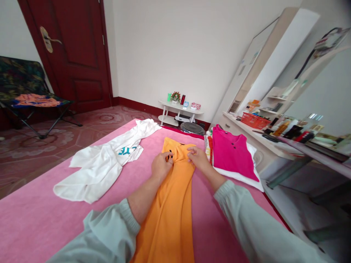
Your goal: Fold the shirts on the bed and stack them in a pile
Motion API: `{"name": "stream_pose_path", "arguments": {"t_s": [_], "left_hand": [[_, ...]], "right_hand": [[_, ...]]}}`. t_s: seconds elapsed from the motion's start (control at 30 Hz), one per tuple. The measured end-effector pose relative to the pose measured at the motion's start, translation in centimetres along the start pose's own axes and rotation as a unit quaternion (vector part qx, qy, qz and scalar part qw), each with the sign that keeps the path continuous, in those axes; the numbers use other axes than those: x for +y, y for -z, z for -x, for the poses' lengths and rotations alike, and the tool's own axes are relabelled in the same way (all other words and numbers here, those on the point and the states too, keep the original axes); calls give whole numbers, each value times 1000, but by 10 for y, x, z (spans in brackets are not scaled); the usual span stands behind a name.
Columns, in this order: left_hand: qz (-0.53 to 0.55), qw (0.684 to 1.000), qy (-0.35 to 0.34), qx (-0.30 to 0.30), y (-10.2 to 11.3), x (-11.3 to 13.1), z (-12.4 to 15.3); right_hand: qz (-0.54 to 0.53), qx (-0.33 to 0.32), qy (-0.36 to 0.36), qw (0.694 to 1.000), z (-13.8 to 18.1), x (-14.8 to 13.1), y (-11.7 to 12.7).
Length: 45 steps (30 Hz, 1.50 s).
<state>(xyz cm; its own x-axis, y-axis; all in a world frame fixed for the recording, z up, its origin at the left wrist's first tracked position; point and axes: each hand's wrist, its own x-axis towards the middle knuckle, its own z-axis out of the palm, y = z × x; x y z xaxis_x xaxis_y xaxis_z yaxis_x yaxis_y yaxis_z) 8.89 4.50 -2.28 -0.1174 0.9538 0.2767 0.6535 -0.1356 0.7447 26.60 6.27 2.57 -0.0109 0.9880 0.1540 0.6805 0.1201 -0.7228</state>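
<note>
A long orange garment (175, 204) lies lengthwise on the pink bed cover (109, 223), with soft folds running along it. Its exact kind cannot be told. Near its far end, my left hand (162, 165) pinches the cloth beside a small black mark. My right hand (199, 158) grips the fabric near the right edge at the same end, fingers closed. Between both hands the cloth is bunched. To the left, a white shirt (101, 164) with teal lettering is spread loosely. At the right, a folded magenta top (233, 157) rests on other folded clothes.
A dressing table (255, 135) with a red basket (254, 120) and several bottles stands along the right. Beyond the bed is a low white stand (178, 106) with small items. A folding chair (24, 80) holding an orange cloth (37, 100) is at far left, near a dark red door (79, 44).
</note>
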Motion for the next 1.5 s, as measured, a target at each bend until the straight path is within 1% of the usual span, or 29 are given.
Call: {"name": "stream_pose_path", "arguments": {"t_s": [0.1,0.2,0.3,0.4,0.47,0.53,0.6,0.67,0.73,0.83,0.93,1.0,1.1,1.2,1.27,1.3,1.37,1.43,1.5], "left_hand": [[-23,1000,7,-1,-1,1,0],[-54,999,10,-4,-2,1,-1],[-46,998,34,10,-2,1,-2],[17,997,59,45,0,1,-4],[70,994,69,52,1,1,-4],[95,991,72,53,2,1,-4],[78,993,65,59,2,1,-3],[33,997,42,59,1,1,-1],[-10,999,2,43,0,3,1],[-53,997,-49,18,0,6,5],[-65,996,-53,7,1,8,7],[-61,997,-52,5,1,9,7],[-37,998,-36,18,1,8,6],[19,997,3,71,0,7,3],[55,993,11,105,1,5,1],[64,992,10,112,0,5,1],[64,992,5,110,0,4,0],[48,995,6,88,-2,3,1],[25,998,1,58,-3,2,1]], "right_hand": [[117,29,27,992,-39,7,-15],[191,49,33,980,-61,12,-25],[204,76,14,976,-77,16,-29],[187,113,2,976,-87,21,-31],[172,133,0,976,-87,24,-32],[161,150,3,975,-85,26,-33],[154,163,14,975,-82,24,-35],[145,161,37,975,-82,18,-40],[134,133,72,979,-83,9,-46],[123,50,122,984,-86,-3,-56],[133,-18,130,982,-86,-6,-61],[144,-29,118,982,-85,-7,-61],[145,9,103,984,-86,-10,-58],[122,66,94,986,-86,-12,-57],[89,98,95,987,-84,-9,-56],[66,112,100,986,-82,-6,-56],[25,134,114,984,-77,1,-55],[4,139,123,983,-74,6,-53],[-1,131,123,984,-72,6,-53]]}}
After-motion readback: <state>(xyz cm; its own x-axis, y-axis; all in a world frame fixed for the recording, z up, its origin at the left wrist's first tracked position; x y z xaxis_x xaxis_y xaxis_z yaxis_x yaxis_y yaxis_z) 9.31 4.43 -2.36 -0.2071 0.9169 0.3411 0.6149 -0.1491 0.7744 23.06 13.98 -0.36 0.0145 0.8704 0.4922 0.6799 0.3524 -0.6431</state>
